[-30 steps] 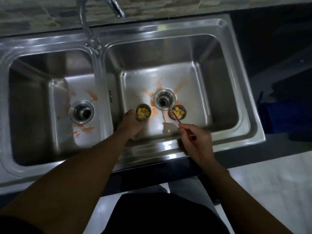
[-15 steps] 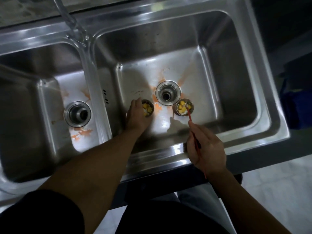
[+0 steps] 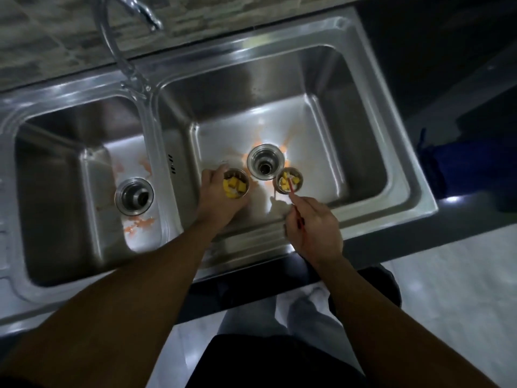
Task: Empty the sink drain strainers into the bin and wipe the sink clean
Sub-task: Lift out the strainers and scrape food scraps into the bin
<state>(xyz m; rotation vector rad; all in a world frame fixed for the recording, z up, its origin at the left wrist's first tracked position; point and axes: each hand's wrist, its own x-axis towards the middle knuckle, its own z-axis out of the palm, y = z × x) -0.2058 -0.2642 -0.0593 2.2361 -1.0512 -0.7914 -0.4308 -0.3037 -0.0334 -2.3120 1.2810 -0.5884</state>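
Your left hand [image 3: 214,196] is down in the right basin [image 3: 349,130] of the sink [image 3: 405,163], fingers and thumb curled round the left strainer [image 3: 242,175], which sits just left of the open right drain [image 3: 265,165]. Your right hand [image 3: 314,228] hovers over the basin's near edge, pinching a thin red stick [image 3: 297,204]. The stick's tip reaches into the right strainer [image 3: 298,182], which stands just right of that same drain, close to your fingertips but apart from them.

The 2 strainers are small round metal cups with shiny rims. Each holds yellow food chunks [image 3: 233,186], roughly cubed, with some paler bits mixed in. The sink is brushed stainless steel with 2 rectangular, round-cornered basins split by a raised divider. The left basin [image 3: 56,177] has its own round left drain [image 3: 134,196], also open and strainerless. Orange smears [image 3: 138,224] streak the steel near the left drain, and more fan out around the right one. A curved chrome tap [image 3: 131,77] rises from the back of the divider, against a stone-patterned tiled surface [image 3: 42,37].

Your left palm hides the near side of the left strainer, so how far your fingers wrap cannot be made out. The stick's lower end disappears behind your right hand. The area to the right of the sink is very dark; a blue shape [image 3: 461,169] there is too dim to identify. The sink's left edge is cut off by the frame.
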